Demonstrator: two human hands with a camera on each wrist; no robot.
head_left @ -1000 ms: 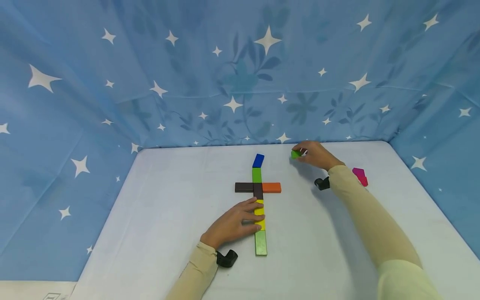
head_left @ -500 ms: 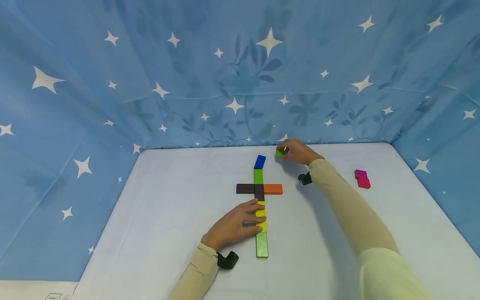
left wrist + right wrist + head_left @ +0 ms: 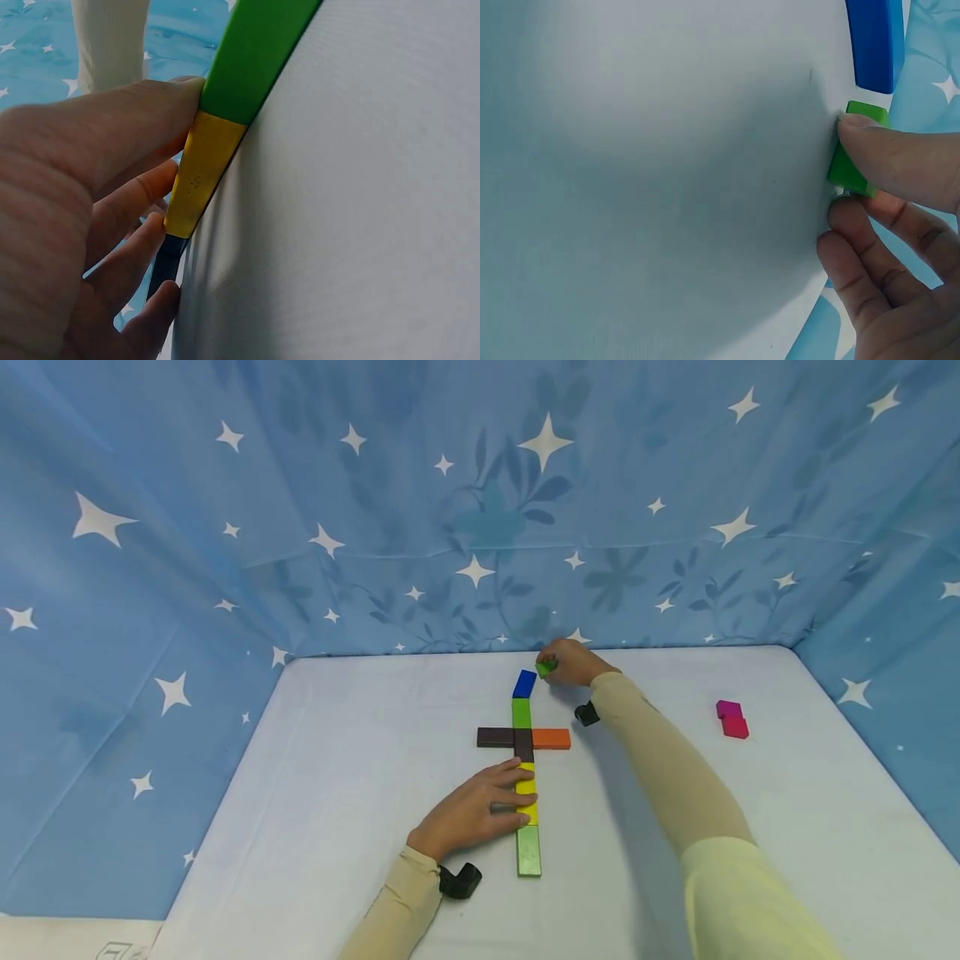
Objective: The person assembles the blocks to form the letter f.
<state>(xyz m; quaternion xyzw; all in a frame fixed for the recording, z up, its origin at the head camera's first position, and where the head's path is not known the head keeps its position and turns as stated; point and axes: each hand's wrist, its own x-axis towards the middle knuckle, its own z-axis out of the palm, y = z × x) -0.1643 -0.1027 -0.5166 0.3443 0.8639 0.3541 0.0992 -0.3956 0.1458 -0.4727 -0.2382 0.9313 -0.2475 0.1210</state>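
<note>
Between thumb and fingers, my right hand (image 3: 576,662) pinches a small green block (image 3: 547,667) just right of a tilted blue block (image 3: 524,684). In the right wrist view that green block (image 3: 846,166) is near the tabletop, apart from the blue one (image 3: 876,45). My left hand (image 3: 471,806) rests its spread fingers on the yellow blocks (image 3: 528,815) in a column of blocks. Below them lies a light green block (image 3: 528,852). Above are a dark brown block (image 3: 523,746) and another green block (image 3: 521,713), which meets the blue one.
A second dark block (image 3: 496,737) and an orange block (image 3: 551,739) lie crosswise on either side of the column. Far right on the white table (image 3: 360,752) sit a magenta block (image 3: 728,709) and a red block (image 3: 736,727), touching. Blue starry cloth (image 3: 420,510) surrounds the table.
My right hand has carried the green block leftward, from well right of the blue block to right beside it. My left hand has stayed on the yellow blocks.
</note>
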